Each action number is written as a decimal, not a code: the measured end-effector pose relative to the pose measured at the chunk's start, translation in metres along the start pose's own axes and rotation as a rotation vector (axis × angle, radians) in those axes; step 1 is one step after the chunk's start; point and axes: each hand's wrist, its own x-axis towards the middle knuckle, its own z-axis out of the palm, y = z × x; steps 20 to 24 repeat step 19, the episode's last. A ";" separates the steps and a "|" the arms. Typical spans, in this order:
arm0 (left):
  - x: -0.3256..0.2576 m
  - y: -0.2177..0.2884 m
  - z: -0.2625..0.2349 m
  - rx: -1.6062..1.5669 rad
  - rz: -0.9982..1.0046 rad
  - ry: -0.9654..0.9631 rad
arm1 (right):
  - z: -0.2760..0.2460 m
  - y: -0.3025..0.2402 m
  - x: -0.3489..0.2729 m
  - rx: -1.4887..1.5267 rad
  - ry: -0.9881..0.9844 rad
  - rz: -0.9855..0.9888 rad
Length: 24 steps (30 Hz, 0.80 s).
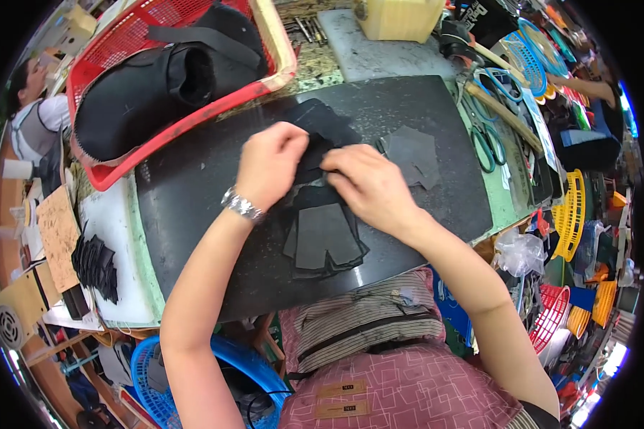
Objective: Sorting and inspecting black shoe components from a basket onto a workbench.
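Observation:
Over the middle of a dark work board (200, 193), my left hand (273, 161) and my right hand (371, 182) are close together. Both have bent, closed fingers at the edges of a black cut piece (310, 159) of leather-like sheet; its outline is partly hidden and slightly blurred. Just in front of them lies a small stack of notched pieces (328, 234), dark grey on top with black edges fanned out beneath. Behind my hands are more black pieces (316, 116), and to the right several grey cut pieces (413, 156) overlap flat on the board.
A red basket (229, 111) with black rolled material (132, 100) stands at the back left. Scissors (488, 146) and a hammer (504, 114) lie along the right. A yellowish container (397, 18) is at the back. Black scraps (95, 266) lie left; a blue basket (147, 375) is below.

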 end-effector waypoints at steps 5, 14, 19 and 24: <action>-0.065 0.037 -0.030 0.345 0.747 0.118 | -0.007 0.007 0.008 -0.122 -0.155 0.104; -0.085 0.048 0.005 0.269 0.670 -0.047 | -0.099 0.046 -0.064 -0.242 0.096 0.298; -0.012 0.041 0.107 0.403 0.641 -0.247 | -0.087 0.045 -0.093 -0.350 0.008 0.164; -0.012 0.041 0.107 0.403 0.641 -0.247 | -0.087 0.045 -0.093 -0.350 0.008 0.164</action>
